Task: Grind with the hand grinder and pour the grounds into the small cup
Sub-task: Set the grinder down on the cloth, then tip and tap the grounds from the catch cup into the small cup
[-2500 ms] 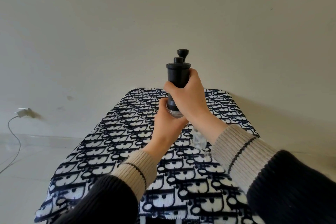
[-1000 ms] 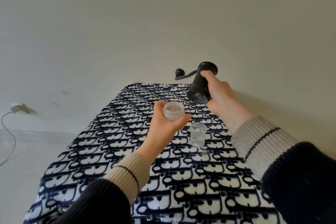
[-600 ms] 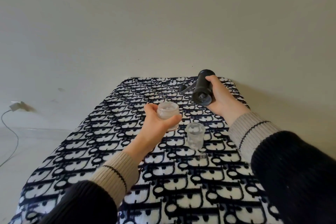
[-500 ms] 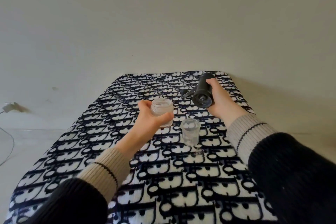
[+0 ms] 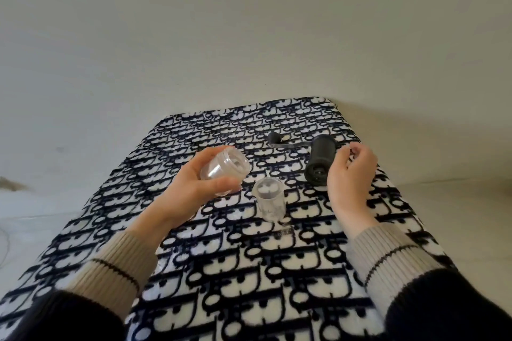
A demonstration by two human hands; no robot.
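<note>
My left hand point(image 5: 194, 191) grips the clear grounds jar point(image 5: 224, 170) of the grinder, tilted with its mouth toward the right, just above and left of the small clear cup point(image 5: 270, 201). The cup stands upright on the patterned cloth. The black grinder body point(image 5: 318, 163) lies on its side on the cloth at the right, its crank handle point(image 5: 279, 141) pointing left. My right hand point(image 5: 350, 177) hovers right beside the grinder body with curled, loose fingers and nothing in it.
The table point(image 5: 249, 271) is covered by a black-and-white patterned cloth and stands against a plain wall. The floor lies to the left and right of it.
My right hand has laid the grinder body down on the cloth and let go of it. My left hand has tipped the clear jar toward the small cup.
</note>
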